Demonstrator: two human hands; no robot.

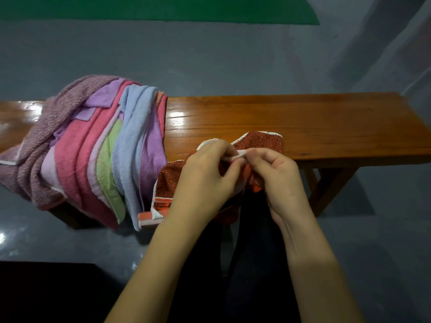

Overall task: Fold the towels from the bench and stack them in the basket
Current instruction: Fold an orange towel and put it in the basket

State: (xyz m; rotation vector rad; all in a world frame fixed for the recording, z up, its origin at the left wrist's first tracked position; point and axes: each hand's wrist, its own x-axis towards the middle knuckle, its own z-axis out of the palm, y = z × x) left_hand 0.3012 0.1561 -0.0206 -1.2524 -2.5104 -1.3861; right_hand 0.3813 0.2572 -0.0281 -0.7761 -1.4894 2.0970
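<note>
The orange towel (261,143) lies crumpled at the near edge of the desk (303,122), its long axis running from 1 o'clock on the wood down to 7 o'clock over the edge. The left hand (205,176) and right hand (277,176) both pinch its white hem with curled fingers. At 9 o'clock, a pile of towels (93,145) drapes across the desk, touching the orange one.

A glossy grey floor (210,54) is filling most of the view and is reflecting pale patches of light at the left. A green mat (158,9) is lying flat along the far edge. A polished wooden surface (291,122) is spanning the frame, showing glare near its middle; its angled legs (331,185) are standing at the right.
</note>
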